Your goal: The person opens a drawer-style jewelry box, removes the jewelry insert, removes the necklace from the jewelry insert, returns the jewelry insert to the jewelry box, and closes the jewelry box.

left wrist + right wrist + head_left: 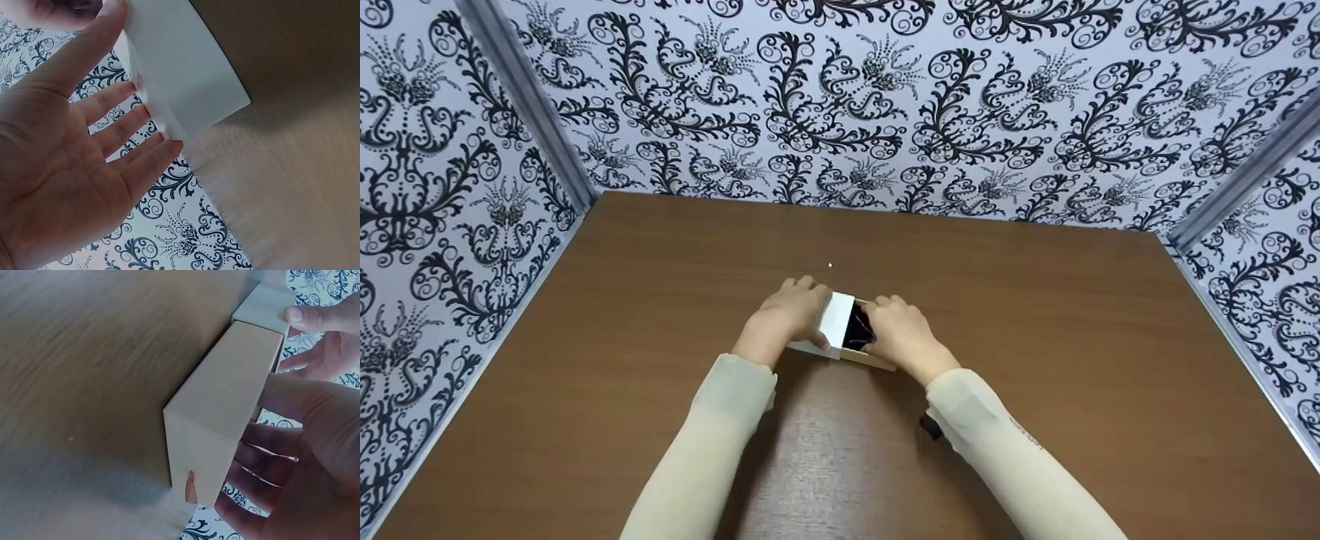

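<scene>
A small box lies on the table, its tan inner drawer (225, 377) slid partway out of its white sleeve (837, 319). My left hand (791, 311) grips the white sleeve, thumb on the near side and fingertips along the far edge, as the left wrist view shows. Over the drawer's right end, my right hand (901, 330) curls its thumb and fingers past the rim. Inside the drawer is something black (856, 330), partly covered by that hand. The right fingertips are hidden, so I cannot tell whether they pinch the black contents or only the drawer.
The brown wooden table (660, 247) runs back to a patterned wall (840, 97), with more patterned walls at both sides. A small black thing (931, 427) shows beside the right sleeve. Behind the box, a tiny white speck (830, 264) marks the tabletop.
</scene>
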The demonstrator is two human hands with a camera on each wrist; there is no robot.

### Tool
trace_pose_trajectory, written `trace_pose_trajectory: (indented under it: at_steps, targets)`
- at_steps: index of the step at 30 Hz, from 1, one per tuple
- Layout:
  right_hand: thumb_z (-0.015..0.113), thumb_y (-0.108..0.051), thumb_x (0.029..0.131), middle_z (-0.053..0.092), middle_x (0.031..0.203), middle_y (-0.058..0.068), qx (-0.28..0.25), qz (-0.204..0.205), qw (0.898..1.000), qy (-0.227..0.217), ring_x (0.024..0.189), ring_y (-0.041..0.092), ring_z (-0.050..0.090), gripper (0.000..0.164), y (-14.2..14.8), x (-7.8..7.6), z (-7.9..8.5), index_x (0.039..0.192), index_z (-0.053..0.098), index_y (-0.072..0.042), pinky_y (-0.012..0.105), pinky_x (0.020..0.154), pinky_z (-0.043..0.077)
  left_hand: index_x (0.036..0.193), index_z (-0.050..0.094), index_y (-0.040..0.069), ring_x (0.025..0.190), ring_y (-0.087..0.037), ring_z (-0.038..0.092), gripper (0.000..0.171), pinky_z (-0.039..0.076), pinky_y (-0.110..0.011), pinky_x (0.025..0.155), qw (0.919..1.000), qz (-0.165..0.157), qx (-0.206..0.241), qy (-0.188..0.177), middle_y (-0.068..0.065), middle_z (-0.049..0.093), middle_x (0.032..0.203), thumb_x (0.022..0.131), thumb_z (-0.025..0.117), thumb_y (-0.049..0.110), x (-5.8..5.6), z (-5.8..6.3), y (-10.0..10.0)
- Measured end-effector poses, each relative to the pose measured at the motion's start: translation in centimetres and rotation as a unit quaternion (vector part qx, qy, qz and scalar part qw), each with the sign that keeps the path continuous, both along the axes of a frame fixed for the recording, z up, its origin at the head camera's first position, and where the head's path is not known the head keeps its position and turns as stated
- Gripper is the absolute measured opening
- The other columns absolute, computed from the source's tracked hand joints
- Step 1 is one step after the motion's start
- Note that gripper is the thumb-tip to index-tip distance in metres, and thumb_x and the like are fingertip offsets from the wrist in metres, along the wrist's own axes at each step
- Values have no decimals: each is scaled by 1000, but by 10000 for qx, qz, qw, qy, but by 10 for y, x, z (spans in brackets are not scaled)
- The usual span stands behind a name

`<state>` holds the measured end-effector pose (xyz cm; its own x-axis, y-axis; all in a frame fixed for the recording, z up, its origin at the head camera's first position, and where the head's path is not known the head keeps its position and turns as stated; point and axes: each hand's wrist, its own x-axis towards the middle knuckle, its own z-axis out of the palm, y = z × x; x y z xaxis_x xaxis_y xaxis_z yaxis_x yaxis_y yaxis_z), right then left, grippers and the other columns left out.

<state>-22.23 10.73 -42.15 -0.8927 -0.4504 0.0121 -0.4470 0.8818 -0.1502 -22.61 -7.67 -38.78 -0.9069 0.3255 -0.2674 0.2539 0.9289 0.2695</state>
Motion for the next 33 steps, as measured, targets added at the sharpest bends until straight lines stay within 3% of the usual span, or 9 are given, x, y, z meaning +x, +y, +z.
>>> trace_pose_trajectory:
  at_steps: [15,25,33]
  targets:
    - [84,-13,78,62,126,17,-299,-226,9991,-198,117,36,52,63,-4,1,-4,131,53,0,53,93,42,146,47,10,141,-37,37,81,43,-50,111,9999,121,120,-27,-15,41,153,78,86,32,-1,-2,-1]
    - [83,-21,80,62,121,17,63,-109,9999,-93,116,37,51,54,-2,3,-4,126,63,-1,54,91,44,145,47,8,141,-39,38,84,41,-49,114,10000,-10,2,38,-16,42,153,75,87,33,-1,-2,1]
    - [84,-21,79,60,117,15,66,-102,9999,-20,114,36,50,45,-2,2,-5,117,68,-2,52,88,44,144,49,9,137,-38,41,83,43,-49,112,9999,20,77,66,-16,44,150,74,88,31,-1,-3,0]
